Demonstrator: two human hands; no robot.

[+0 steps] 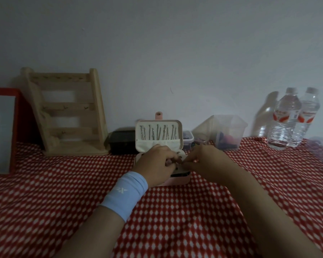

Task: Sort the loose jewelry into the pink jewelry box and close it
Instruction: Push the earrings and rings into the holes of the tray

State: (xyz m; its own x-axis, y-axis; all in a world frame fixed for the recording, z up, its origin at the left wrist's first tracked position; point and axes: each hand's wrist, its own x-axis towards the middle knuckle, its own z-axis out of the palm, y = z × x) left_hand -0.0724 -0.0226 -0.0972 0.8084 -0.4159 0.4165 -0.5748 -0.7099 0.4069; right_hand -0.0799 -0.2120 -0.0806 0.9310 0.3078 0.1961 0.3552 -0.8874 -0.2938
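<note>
Pink jewelry box (181,181) open on counter (175,220), chains (158,134) in lid (175,144). Left hand (156,162) and right hand (205,161) meet over it, fingers curled; grip cannot be told.

bottles (285,116) (306,116) 2 | jewelry box (181,180) 1 | wooden rack (67,108) 1 | hands (157,162) (205,161) 2

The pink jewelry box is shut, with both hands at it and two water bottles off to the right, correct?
No. The head view shows the pink jewelry box open, lid upright. The left hand and right hand are at it, and two water bottles stand to the right.
</note>
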